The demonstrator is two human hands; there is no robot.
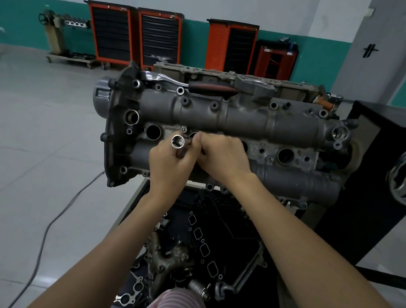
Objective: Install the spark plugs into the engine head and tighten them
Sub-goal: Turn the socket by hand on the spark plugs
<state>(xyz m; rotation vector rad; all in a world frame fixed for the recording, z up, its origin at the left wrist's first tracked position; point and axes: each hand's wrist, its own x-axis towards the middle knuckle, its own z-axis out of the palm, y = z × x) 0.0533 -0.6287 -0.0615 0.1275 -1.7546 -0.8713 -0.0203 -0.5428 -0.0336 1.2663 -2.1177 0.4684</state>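
- Head view: I see my left hand (pixel 172 161) gripping a socket (pixel 178 141), open end up, over the engine head (pixel 228 120).
- My right hand (pixel 219 153) is curled, pinching something at the socket; I can't make out a spark plug.
- Three plug wells (pixel 153 132) show dark, contents unclear.
- A ratchet (pixel 194 84) lies on the head's far edge.
- The tray (pixel 211 234) below holds gaskets and parts.

Both bare forearms reach forward from the bottom of the view and converge, the wrists nearly straight. The left hand (pixel 172 161) is curled, back of the hand up, its fingers wrapped around a chrome socket (pixel 178 141) whose open end faces the camera. The right hand (pixel 224 157) sits just beside it, knuckles up, fingers curled and pinching toward the left hand's fingertips; what it pinches is hidden. The two hands touch at the fingers.
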